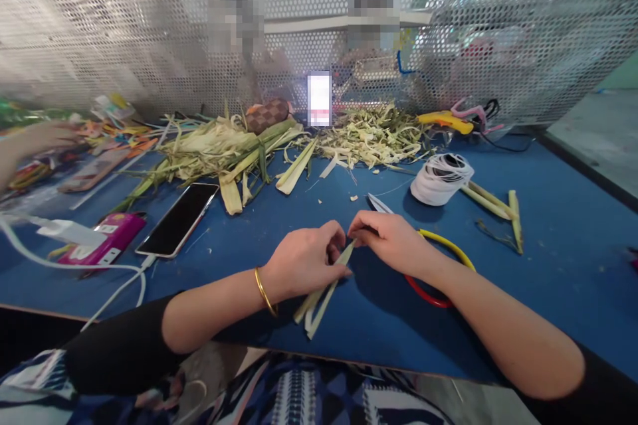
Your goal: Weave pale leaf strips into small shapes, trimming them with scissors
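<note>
Left hand [304,262] pinching leaf strips [323,309], right hand [393,242] seemingly too — scissors [452,247], table edge [369,363] close

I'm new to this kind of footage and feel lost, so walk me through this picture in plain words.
There is no machine here: these are a person's own bare hands. The single picture comes from a camera worn on the head, looking forward and down. The left hand holds pale plant strips whose ends hang toward the person, while the right hand pinches their upper tip. On the blue table, scissors lie partly hidden under the right arm, with a roll of white cord beyond. Farther back are leafy plant pieces and a heap of shreds; to the left lies a phone.
</note>
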Tool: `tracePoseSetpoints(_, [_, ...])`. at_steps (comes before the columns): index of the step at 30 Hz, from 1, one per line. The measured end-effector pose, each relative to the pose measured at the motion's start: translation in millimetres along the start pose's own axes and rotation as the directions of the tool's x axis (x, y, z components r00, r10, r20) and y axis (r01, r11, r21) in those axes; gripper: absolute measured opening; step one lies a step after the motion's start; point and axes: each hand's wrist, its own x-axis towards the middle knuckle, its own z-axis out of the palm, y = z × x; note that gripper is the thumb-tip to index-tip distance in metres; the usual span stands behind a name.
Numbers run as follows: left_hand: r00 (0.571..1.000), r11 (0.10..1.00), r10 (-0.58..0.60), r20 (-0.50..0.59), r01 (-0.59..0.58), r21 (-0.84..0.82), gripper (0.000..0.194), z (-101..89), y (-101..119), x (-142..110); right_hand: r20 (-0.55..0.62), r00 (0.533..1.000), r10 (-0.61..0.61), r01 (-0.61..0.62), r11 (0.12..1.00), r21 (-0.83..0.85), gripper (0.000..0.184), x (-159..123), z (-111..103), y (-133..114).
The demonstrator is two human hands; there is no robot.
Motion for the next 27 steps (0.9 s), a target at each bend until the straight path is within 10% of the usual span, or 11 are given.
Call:
tracePoseSetpoints(5, [0.959, 0.784, -0.204, 0.195, 0.279, -0.555, 0.02, 0.8, -5.7, 3.5, -0.037, 0.999, -0.04, 0.039, 0.999, -0.026, 0.014, 0.3, -0.7, -2.4])
tracePoseSetpoints(9, [0.933, 0.636, -0.229, 0.279, 0.36, -0.682, 0.023, -4.9, -5.5, 5.5, -0.088, 0.991, -0.1, 0.096, 0.994, -0.054, 0.014, -0.4, -1.1, -1.1])
tracePoseSetpoints(18, [0.977, 0.824, -0.185, 0.104, 0.212, -0.525, 0.012, 4.1, -5.7, 7.2, -0.052, 0.999, -0.017, 0.015, 0.999, -0.051, 0.014, -1.7, 1.5, -10.3])
tracePoseSetpoints(24, [0.939, 0.724, -0.221, 0.263, 0.339, -0.6, 0.016, 1.9, -2.8, 5.7, -0.052, 0.993, 0.106, -0.099, 0.986, 0.134, 0.012, -2.0, 0.1, -15.5])
tracePoseSetpoints(27, [0.988, 0.903, -0.132, 0.077, 0.152, -0.402, 0.016, 2.2, -3.8, 3.1, -0.039, 0.981, 0.192, -0.175, 0.95, 0.258, 0.012, -0.9, 0.9, -14.8])
